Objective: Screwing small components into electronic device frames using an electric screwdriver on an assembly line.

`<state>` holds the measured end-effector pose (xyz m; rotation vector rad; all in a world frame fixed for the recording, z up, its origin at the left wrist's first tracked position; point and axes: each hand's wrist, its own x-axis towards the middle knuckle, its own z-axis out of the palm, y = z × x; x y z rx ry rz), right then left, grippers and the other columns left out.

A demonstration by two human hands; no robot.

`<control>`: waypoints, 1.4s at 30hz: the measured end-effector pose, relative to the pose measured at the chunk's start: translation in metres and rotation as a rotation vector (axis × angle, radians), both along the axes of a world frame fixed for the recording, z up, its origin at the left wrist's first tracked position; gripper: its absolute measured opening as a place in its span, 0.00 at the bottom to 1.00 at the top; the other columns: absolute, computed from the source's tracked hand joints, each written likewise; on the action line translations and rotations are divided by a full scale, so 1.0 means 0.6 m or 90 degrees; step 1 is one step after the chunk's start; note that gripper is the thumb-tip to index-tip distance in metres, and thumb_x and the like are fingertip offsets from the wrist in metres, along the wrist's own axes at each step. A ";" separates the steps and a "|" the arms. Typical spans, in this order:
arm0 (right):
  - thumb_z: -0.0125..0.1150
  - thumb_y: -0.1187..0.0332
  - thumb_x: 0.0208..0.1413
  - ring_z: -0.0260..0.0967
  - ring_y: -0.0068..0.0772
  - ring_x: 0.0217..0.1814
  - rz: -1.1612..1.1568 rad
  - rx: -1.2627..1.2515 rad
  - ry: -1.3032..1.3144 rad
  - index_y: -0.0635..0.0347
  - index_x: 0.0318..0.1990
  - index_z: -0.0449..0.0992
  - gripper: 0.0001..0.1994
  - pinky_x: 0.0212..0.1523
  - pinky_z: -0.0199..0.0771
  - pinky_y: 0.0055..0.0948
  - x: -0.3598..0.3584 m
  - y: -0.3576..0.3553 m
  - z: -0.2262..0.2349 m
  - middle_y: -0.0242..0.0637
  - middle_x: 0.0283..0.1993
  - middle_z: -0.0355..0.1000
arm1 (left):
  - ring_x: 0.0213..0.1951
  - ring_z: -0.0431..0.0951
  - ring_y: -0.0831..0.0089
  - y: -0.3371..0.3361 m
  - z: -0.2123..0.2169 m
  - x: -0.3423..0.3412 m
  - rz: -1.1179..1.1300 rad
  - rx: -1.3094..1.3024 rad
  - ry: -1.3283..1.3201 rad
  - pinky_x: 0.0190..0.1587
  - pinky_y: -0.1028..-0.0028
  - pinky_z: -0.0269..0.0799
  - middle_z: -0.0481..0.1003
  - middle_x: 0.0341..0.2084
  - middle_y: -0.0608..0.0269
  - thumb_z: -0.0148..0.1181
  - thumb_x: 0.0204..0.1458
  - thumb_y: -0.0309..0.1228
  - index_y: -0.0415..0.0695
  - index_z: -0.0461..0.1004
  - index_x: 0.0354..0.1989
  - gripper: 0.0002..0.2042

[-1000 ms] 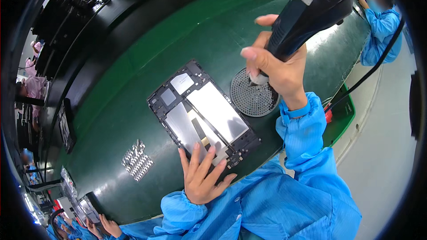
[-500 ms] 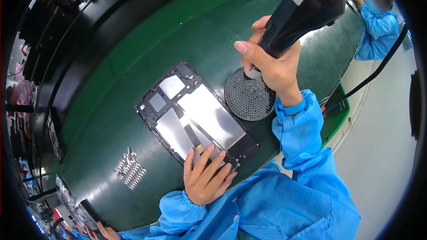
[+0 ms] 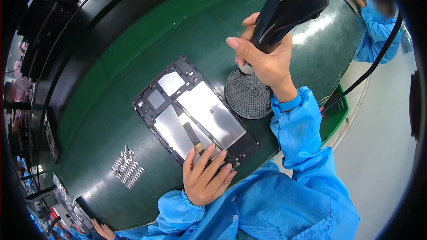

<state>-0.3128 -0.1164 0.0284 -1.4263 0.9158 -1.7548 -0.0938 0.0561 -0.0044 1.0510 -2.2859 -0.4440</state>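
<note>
My right hand (image 3: 272, 64) is wrapped round a black electric screwdriver (image 3: 289, 13), its body slanting up and away to the right. The screwdriver's lower end is over a round grey perforated screw tray (image 3: 247, 100), partly behind my fingers; I cannot tell whether its tip touches. Left of the tray, an opened tablet housing (image 3: 213, 118) lies flat with silvery plates and a dark flat ribbon cable (image 3: 190, 132) showing. My left hand (image 3: 205, 178) rests on its near end, fingers spread over the cable's lower part and the plates.
A cluster of small silvery metal parts (image 3: 128, 169) lies on the green table (image 3: 102, 120) to the left. Under the table's right edge is a green bin (image 3: 336, 122), with a black cable (image 3: 378, 64) nearby. Co-workers' hands and sleeves show at far right and lower left.
My right hand and the screwdriver have shifted a little left and up over the screw tray. My left hand stays on the tablet housing.
</note>
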 end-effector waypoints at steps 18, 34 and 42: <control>0.65 0.81 0.46 0.66 0.22 0.15 0.007 -0.007 0.042 0.68 0.43 0.68 0.16 0.18 0.63 0.19 -0.002 0.001 -0.003 0.33 0.18 0.69 | 0.54 0.72 0.52 -0.010 0.002 0.002 0.026 -0.011 -0.003 0.59 0.46 0.56 0.77 0.43 0.56 0.71 0.33 0.26 0.45 0.78 0.29 0.12; 0.66 0.81 0.45 0.66 0.18 0.16 0.039 -0.032 -0.078 0.68 0.43 0.68 0.17 0.18 0.64 0.17 -0.019 0.048 0.033 0.30 0.18 0.69 | 0.55 0.67 0.57 -0.156 0.057 -0.081 0.048 -0.005 -0.001 0.59 0.49 0.56 0.74 0.42 0.59 0.63 0.46 0.30 0.42 0.79 0.33 0.07; 0.65 0.83 0.45 0.66 0.18 0.17 0.086 -0.030 -0.128 0.72 0.45 0.67 0.19 0.19 0.64 0.17 -0.021 0.057 0.046 0.32 0.18 0.70 | 0.54 0.67 0.60 -0.202 0.016 -0.136 0.038 -0.035 -0.019 0.60 0.44 0.50 0.74 0.39 0.66 0.64 0.45 0.31 0.46 0.81 0.28 0.04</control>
